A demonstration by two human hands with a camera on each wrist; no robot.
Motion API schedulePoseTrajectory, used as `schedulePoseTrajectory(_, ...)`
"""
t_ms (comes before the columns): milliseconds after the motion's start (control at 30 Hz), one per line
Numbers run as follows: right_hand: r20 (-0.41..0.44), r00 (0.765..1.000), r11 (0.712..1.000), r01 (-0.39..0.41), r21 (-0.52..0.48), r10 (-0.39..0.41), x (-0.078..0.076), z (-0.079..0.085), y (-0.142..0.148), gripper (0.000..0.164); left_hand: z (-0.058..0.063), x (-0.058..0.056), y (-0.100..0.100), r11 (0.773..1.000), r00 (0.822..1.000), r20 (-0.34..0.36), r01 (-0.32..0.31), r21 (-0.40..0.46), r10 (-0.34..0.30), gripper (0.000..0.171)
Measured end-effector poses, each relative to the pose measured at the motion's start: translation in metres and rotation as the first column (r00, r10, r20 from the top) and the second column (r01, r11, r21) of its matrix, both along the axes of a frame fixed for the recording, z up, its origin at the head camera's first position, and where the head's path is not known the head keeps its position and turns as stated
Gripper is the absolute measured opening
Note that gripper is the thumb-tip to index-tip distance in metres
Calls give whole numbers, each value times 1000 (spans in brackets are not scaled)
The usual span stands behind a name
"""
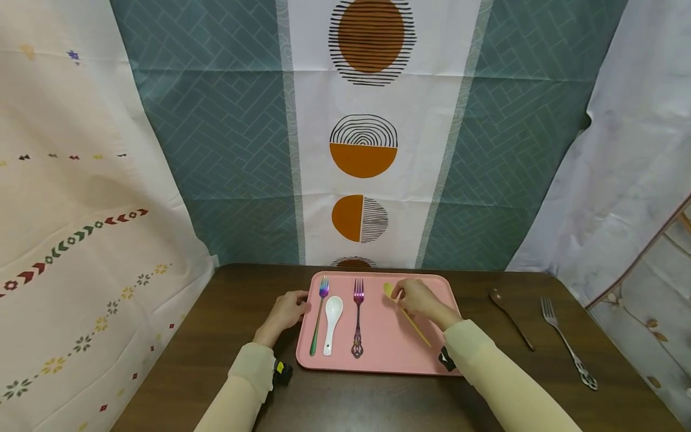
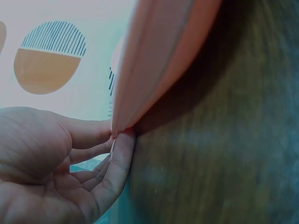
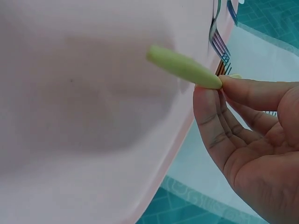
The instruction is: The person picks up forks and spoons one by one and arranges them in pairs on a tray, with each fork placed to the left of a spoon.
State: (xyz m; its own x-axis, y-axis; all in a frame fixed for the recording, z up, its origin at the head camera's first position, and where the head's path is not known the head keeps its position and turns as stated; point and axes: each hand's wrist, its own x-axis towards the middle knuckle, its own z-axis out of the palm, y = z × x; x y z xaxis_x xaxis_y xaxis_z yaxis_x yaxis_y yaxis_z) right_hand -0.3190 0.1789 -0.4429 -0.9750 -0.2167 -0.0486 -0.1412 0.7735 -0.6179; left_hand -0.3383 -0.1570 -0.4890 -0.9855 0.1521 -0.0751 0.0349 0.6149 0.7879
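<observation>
My right hand point(image 1: 419, 298) pinches a yellow spoon point(image 1: 416, 328) between thumb and fingers, near the bowl end. The spoon slants over the right part of a pink tray point(image 1: 378, 361); in the right wrist view its handle point(image 3: 182, 66) is held above the surface. At the tray's left edge my left hand point(image 1: 287, 309) grips the rim point(image 2: 152, 65) between thumb and fingers. On the tray lie a rainbow-coloured fork point(image 1: 318, 315), a white spoon point(image 1: 333, 311) and a purple fork point(image 1: 358, 315), roughly side by side with their heads toward the back.
To the tray's right, a brown wooden spoon point(image 1: 513, 321) and a silver fork point(image 1: 567, 345) lie on the dark wooden table point(image 1: 227, 336). Patterned cloth point(image 1: 248, 180) hangs behind the table, with pale cloths at both sides.
</observation>
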Motion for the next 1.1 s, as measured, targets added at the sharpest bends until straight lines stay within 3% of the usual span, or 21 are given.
schedulePoseTrajectory(667, 31, 998, 999, 52, -12, -52, -4, -7, -33, 25, -3, -1, -1, 1000, 1000, -14, -3, -3, 3, 41)
schedulePoseTrajectory(1100, 11, 997, 993, 73, 94, -75, -14, -15, -47, 25, -3, -1, -1, 1000, 1000, -13, 5, -3, -5, 42)
